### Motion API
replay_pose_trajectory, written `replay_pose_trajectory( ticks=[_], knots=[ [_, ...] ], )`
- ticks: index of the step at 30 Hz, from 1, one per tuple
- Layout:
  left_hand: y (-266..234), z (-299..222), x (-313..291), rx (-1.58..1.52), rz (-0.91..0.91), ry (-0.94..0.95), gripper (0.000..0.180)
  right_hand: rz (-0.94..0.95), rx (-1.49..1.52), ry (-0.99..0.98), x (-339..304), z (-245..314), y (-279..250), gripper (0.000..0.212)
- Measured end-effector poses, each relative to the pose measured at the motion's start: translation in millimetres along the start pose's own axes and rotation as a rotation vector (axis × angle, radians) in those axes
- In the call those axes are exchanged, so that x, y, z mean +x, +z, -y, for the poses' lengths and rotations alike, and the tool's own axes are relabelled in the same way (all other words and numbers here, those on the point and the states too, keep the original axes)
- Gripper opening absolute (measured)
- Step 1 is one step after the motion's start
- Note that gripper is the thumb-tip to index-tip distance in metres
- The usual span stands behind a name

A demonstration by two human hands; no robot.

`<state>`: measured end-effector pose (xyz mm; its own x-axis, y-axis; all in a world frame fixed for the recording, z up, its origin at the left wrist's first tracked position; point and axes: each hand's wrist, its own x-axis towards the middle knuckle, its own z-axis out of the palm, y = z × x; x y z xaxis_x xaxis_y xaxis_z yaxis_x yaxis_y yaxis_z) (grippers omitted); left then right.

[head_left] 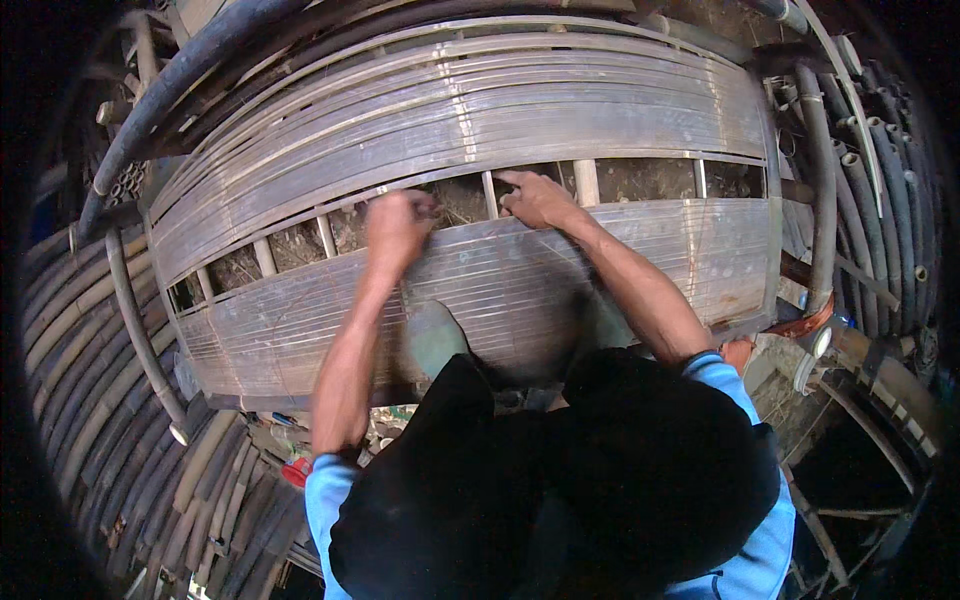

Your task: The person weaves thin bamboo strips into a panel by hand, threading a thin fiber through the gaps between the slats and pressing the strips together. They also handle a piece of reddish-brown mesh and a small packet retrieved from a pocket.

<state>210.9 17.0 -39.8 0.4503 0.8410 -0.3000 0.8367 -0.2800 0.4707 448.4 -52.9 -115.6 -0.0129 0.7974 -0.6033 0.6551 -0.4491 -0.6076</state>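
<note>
A wide bamboo slat panel (600, 100) lies in front of me, with a long gap between its upper and lower bands of slats. Several crosspieces (586, 183) span the gap. My left hand (396, 232) is over the gap's left half, fingers curled and somewhat blurred; whatever they may hold is hidden. At the middle of the gap, my right hand (541, 200) rests beside a narrow pale crosspiece (490, 195). Its index finger stretches left along the upper band's edge, apart from the other fingers, and I see nothing held.
My green shoe (437, 338) stands on the lower slats. Bamboo poles (100, 330) are stacked at the left, and more poles (880, 190) stand at the right. A dark thick pole (190, 85) arches past the upper left. Something red (297, 471) lies below the panel's near edge.
</note>
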Motion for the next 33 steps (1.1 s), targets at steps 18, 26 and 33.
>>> replay_pose_trajectory(
  ticks=[18, 26, 33],
  knots=[
    [-13, -13, 30, -1.421, 0.483, -0.214, 0.057, 0.104, 1.005, -0.233, -54, 3, -53, 0.018],
    [-14, -54, -14, -0.319, 0.071, 0.139, 0.07, -0.038, 0.56, -0.416, -86, 54, -73, 0.019],
    [-69, 27, -123, -0.474, 0.138, -0.249, 0.042, -0.294, 0.252, -0.141, -65, 11, -93, 0.029]
  ],
)
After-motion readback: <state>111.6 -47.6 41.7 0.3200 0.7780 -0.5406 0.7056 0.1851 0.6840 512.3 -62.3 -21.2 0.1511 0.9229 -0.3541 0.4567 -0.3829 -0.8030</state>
